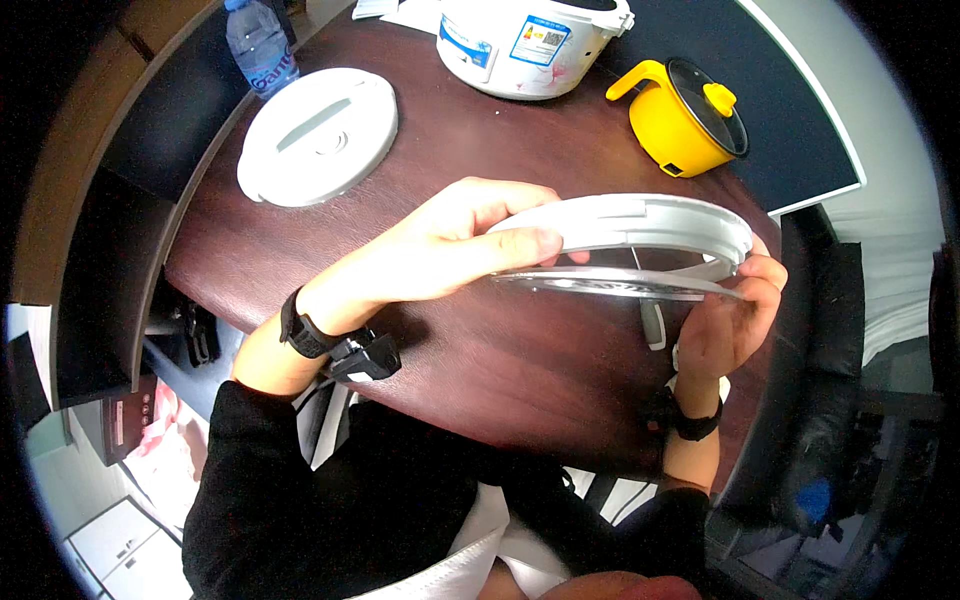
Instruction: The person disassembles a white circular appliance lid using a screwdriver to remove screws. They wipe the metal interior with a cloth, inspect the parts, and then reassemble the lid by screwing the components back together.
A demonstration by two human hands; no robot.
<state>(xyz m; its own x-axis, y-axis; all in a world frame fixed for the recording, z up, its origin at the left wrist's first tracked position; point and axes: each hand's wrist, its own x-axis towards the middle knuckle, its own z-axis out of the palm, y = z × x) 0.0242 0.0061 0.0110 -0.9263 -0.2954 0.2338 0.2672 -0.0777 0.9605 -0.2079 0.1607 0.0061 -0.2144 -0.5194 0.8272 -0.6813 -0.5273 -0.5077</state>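
Observation:
Over the table, a white plastic ring (620, 222) is held nearly edge-on, with a thin, shiny metal disc (600, 283) just below it. My left hand (455, 240) grips the ring's left side, its thumb on the front near the disc's edge. At the other end, the fingers of my right hand (735, 318) curl around the ring's right side and the disc's right edge. The ring and disc meet or nearly meet at the left and stand apart at the right. Behind them, a slim tool with a grey handle (653, 326) is partly hidden.
A round white lid (320, 137) lies at the table's far left, beside a water bottle (260, 50). Farther back stands a white rice cooker body (525, 50). A yellow electric pot (675, 125) with a glass lid is at the far right. Dark panels border the brown table (480, 375).

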